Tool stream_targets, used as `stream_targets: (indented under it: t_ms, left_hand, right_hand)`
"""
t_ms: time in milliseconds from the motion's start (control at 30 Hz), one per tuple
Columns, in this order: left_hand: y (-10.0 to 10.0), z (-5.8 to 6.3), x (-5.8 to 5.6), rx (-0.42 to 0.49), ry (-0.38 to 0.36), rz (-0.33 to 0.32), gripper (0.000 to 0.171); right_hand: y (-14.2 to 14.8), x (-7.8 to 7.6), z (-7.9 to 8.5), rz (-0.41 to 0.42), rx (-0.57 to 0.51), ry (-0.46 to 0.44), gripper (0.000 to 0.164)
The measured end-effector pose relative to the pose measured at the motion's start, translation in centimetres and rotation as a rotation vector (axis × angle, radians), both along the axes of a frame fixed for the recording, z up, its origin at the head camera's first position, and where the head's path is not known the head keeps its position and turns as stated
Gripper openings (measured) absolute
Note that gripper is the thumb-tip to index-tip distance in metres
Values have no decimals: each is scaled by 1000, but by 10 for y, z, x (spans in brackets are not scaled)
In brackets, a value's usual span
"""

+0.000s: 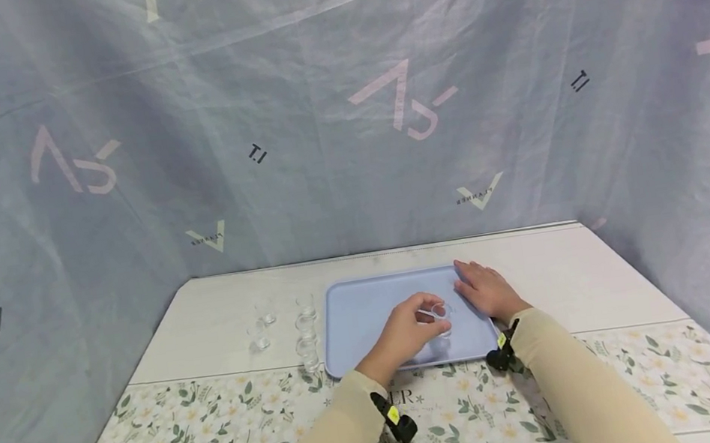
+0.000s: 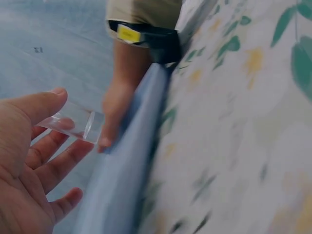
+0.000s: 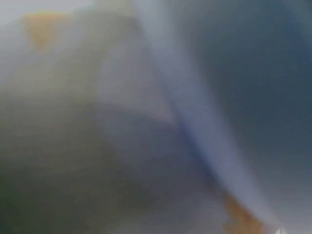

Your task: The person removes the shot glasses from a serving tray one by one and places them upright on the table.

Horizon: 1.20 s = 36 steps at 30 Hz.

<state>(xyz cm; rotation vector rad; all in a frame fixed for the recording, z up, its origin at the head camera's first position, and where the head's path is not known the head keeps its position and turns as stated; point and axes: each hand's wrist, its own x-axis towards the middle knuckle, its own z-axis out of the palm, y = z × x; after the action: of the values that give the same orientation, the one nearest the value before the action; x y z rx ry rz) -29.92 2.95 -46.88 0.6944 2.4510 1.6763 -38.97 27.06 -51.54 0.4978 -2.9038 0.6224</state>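
Between the thumb and fingers of my left hand [image 1: 404, 329] is a small clear shot glass [image 1: 441, 313], held over the right part of a light blue tray [image 1: 364, 311]. In the left wrist view the thumb presses one side of the shot glass [image 2: 73, 122] and fingers lie on the other; its thick base points away from the palm. My right hand [image 1: 490, 292] rests at the tray's right edge with its fingers extended. The right wrist view is blurred and shows the tray's rim [image 3: 195, 117] but no clear hand.
Several more clear glasses [image 1: 308, 351] stand on the table left of the tray, in loose rows. A floral band [image 1: 221, 429] crosses the white tablecloth [image 1: 537, 256] in front of the tray. Grey-blue printed curtains [image 1: 335, 179] enclose the back and sides.
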Motion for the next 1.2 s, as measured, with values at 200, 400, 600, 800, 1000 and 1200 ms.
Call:
stream_targets:
  t_ms: [200,400,600,800,1000,1200]
  left_hand:
    - [-33,29,9,-30,66,50,37]
    - [-80,48,20,-22,139,95,37]
    - [-141,56,33,-28,147,199,41]
    - [-205,55,49,-119,155,310,39]
    - [-246,50,60,-203,102,385,38]
    - [-267,39,60,-282,14,451,39]
  right_hand:
    - [3,-3,-1,-4,4,-4,60]
    - [2,-2,1,3,-5,-23,61]
    - [-3,0,1,-3,-18,-25,61]
    - [-4,1,-2,8,4,-22,62]
    - [-2,-1,-1,2,-12,-13,61]
    - [0,-2,-1,-8,-9,-30,61]
